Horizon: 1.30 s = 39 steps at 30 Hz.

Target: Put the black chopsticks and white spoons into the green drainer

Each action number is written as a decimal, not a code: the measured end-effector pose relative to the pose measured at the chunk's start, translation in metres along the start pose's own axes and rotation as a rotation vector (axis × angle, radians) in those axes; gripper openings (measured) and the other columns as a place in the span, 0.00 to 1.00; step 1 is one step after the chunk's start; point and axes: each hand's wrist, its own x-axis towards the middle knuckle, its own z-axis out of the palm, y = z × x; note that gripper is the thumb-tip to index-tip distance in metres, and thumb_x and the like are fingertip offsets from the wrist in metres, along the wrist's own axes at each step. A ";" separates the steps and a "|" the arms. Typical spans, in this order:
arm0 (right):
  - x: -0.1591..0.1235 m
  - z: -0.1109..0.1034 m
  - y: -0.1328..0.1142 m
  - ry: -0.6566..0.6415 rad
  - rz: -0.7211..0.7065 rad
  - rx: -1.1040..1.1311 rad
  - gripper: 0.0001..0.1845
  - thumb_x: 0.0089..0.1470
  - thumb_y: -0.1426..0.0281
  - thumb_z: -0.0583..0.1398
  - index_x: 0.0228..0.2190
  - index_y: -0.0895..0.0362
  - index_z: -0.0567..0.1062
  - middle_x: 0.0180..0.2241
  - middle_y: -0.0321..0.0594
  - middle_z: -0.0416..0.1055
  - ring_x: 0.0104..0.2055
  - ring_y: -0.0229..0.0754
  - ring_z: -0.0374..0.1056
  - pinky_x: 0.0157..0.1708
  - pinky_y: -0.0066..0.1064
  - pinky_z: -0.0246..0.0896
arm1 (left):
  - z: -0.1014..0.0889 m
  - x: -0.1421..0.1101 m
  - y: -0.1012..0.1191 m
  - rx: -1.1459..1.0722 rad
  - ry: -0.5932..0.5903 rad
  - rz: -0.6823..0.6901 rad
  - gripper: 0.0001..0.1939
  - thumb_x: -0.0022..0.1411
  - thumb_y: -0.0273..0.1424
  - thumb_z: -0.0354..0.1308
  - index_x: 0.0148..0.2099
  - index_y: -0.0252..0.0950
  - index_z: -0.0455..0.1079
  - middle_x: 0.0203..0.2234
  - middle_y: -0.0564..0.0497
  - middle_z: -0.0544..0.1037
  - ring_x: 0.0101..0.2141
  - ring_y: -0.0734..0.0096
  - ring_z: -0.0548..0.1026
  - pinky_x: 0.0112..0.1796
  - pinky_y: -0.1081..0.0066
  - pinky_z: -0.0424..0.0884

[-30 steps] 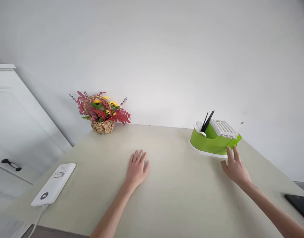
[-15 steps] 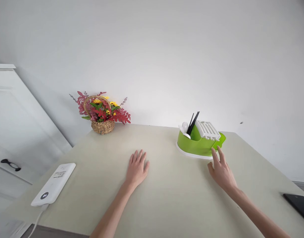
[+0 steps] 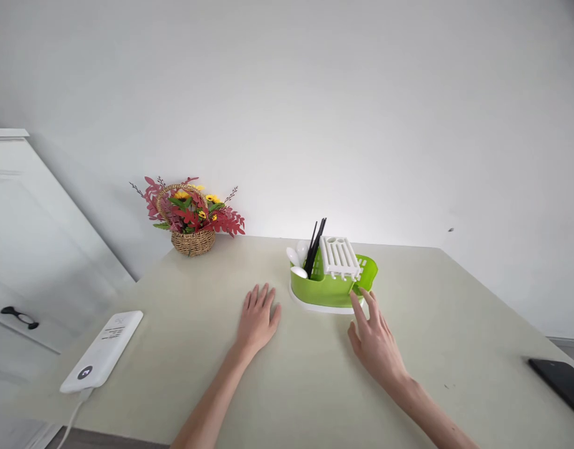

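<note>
A green and white cutlery holder (image 3: 324, 292) stands upright on the table, a bit right of centre. White spoons (image 3: 295, 259) and black chopsticks (image 3: 315, 249) rise from its left end, and a white slotted rack (image 3: 340, 257) tops its middle. My right hand (image 3: 375, 337) has its fingertips at the low front rim of the holder's right end, with the thumb lower in front; the exact contact is partly hidden. My left hand (image 3: 257, 321) lies flat on the table to the left of the holder, fingers stretched, touching nothing else.
A wicker basket (image 3: 193, 243) of red and yellow flowers stands at the back left. Toward the left edge lies a white power bank (image 3: 102, 352) with a cable. A black phone (image 3: 561, 383) rests near the right edge. The wall (image 3: 315, 125) closes off the back.
The cutlery holder has slid left and slightly nearer across the table, turning a little, and my right hand has travelled with it. My left hand has stayed in place.
</note>
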 end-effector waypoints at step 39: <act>-0.048 -0.010 0.026 -0.056 0.394 0.427 0.20 0.64 0.64 0.50 0.56 0.48 0.66 0.63 0.42 0.65 0.61 0.47 0.67 0.57 0.42 0.67 | -0.107 0.220 0.105 -0.640 -0.282 -0.256 0.17 0.71 0.37 0.55 0.31 0.38 0.76 0.41 0.44 0.86 0.46 0.57 0.82 0.50 0.67 0.73</act>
